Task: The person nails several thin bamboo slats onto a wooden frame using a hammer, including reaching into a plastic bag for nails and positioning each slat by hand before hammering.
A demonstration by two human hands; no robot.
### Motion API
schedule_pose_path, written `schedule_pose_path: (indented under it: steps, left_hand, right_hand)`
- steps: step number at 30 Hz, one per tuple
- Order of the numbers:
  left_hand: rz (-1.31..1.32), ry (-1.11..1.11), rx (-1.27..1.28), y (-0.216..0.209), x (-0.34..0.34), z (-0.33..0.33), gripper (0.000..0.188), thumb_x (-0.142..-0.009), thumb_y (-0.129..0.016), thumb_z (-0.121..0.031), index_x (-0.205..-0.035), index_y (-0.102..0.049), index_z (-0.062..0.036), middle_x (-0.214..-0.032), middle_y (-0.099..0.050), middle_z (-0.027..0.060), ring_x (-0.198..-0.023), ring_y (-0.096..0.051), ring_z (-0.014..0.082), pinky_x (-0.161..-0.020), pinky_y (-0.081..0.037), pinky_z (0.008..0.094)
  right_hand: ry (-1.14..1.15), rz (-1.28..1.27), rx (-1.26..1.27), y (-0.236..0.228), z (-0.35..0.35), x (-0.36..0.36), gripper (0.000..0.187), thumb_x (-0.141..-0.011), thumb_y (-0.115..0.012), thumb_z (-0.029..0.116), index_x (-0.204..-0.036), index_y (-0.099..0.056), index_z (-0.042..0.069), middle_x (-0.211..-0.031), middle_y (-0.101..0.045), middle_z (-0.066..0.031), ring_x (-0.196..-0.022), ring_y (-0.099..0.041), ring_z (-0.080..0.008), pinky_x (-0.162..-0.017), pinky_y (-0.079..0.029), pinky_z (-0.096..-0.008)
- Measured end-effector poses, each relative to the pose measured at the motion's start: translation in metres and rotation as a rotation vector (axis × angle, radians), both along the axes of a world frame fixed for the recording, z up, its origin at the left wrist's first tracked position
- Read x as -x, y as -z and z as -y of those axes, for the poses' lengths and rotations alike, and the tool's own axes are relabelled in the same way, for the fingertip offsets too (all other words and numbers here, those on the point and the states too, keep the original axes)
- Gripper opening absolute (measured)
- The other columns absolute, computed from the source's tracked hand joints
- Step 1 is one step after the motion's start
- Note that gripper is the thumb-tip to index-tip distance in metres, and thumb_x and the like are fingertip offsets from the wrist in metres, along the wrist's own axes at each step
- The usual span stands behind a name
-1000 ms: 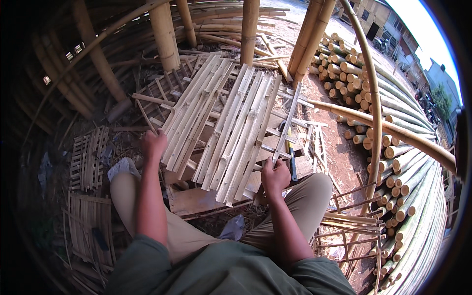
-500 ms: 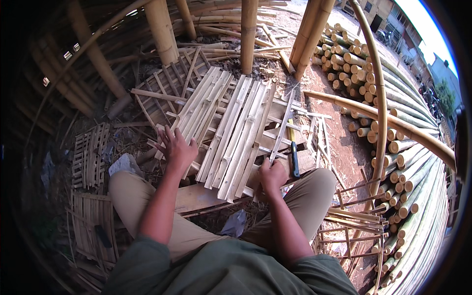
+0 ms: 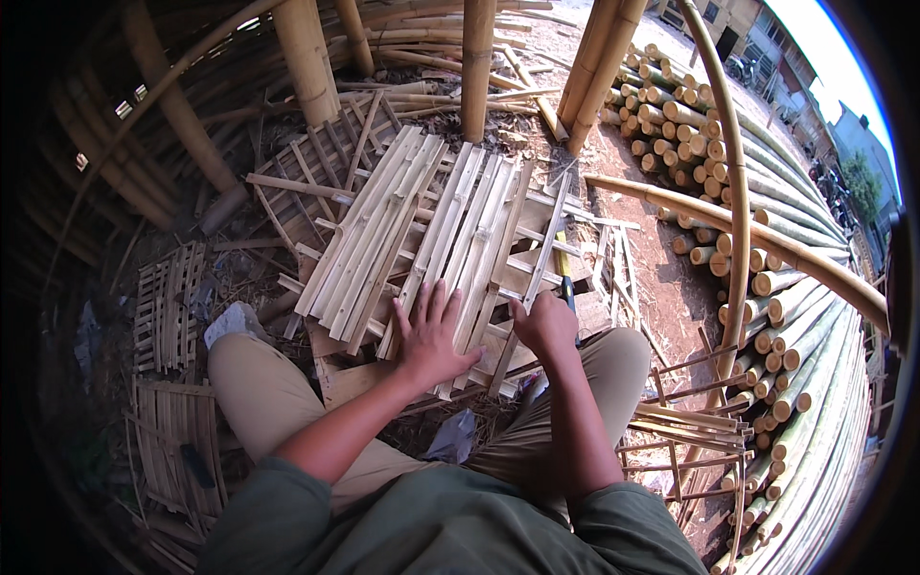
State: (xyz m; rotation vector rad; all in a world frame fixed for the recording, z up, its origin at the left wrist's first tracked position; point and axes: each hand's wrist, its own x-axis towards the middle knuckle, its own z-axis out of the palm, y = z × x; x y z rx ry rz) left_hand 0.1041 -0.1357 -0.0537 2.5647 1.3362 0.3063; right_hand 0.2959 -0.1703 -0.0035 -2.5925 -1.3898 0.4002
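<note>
Several pale split-bamboo slats (image 3: 369,230) lie side by side across crosspieces in front of me, forming a slatted panel. My left hand (image 3: 431,340) rests palm down with fingers spread on the near part of the middle slats (image 3: 470,235). At the panel's right side, my right hand (image 3: 548,328) is closed on a narrow bamboo strip (image 3: 541,259); its near end sticks out toward me below the hand. The fingertips are partly hidden. Just beyond this hand lies a tool with a yellow and black handle (image 3: 565,278), partly covered by the hand.
Cut bamboo poles (image 3: 786,316) are stacked on the right. Upright bamboo posts (image 3: 477,77) stand beyond the panel, and a slanting pole (image 3: 738,230) crosses on the right. Small slatted frames (image 3: 168,307) lie at left. Plastic scraps (image 3: 452,436) lie between my legs.
My left hand has moved right and nearer, from the panel's left edge onto the middle slats. My right hand sits slightly farther right, and the strip's near end now shows below it.
</note>
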Motion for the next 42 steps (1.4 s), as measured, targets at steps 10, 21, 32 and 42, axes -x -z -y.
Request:
schedule_pose_path:
  steps: [10, 21, 32, 42]
  left_hand:
    - [-0.059, 0.008, 0.013, -0.002, -0.012, 0.004, 0.102, -0.073, -0.063, -0.061, -0.151, -0.026, -0.0076, -0.159, -0.012, 0.0202, -0.148, 0.001, 0.0389, -0.106, 0.004, 0.0743]
    - [-0.039, -0.006, 0.032, -0.009, -0.009, 0.004, 0.097, -0.071, -0.068, -0.057, -0.15, -0.032, -0.0137, -0.158, -0.014, 0.0206, -0.148, -0.004, 0.0366, -0.108, 0.002, 0.0718]
    - [0.005, -0.16, 0.165, -0.037, -0.004, 0.002, 0.125, -0.059, -0.079, -0.061, -0.149, -0.018, 0.0011, -0.156, -0.011, 0.0219, -0.146, -0.012, 0.0378, -0.109, -0.005, 0.0705]
    - [-0.117, -0.211, 0.281, -0.046, -0.002, -0.003, 0.132, -0.055, -0.079, -0.068, -0.151, -0.014, -0.0054, -0.158, -0.004, 0.0194, -0.147, -0.001, 0.0386, -0.105, -0.019, 0.0734]
  right_hand:
    - [-0.086, 0.21, -0.329, 0.049, -0.101, -0.136, 0.057, -0.087, -0.063, 0.044, -0.108, -0.054, -0.008, -0.105, -0.062, -0.027, -0.098, -0.06, -0.0424, -0.087, -0.049, -0.0489]
    - [0.012, 0.119, -0.424, 0.051, -0.114, -0.118, 0.049, -0.085, -0.065, 0.042, -0.077, -0.067, -0.007, -0.078, -0.065, -0.0284, -0.077, -0.065, -0.0425, -0.074, -0.052, -0.0473]
    - [0.069, 0.099, -0.195, 0.037, -0.114, -0.124, 0.043, -0.079, -0.066, 0.041, -0.076, -0.071, -0.002, -0.075, -0.068, -0.0222, -0.073, -0.068, -0.0382, -0.071, -0.055, -0.0445]
    - [0.056, 0.011, -0.113, 0.025, -0.114, -0.127, 0.049, -0.076, -0.064, 0.042, -0.082, -0.071, -0.006, -0.082, -0.069, -0.0252, -0.08, -0.069, -0.0377, -0.076, -0.054, -0.0432]
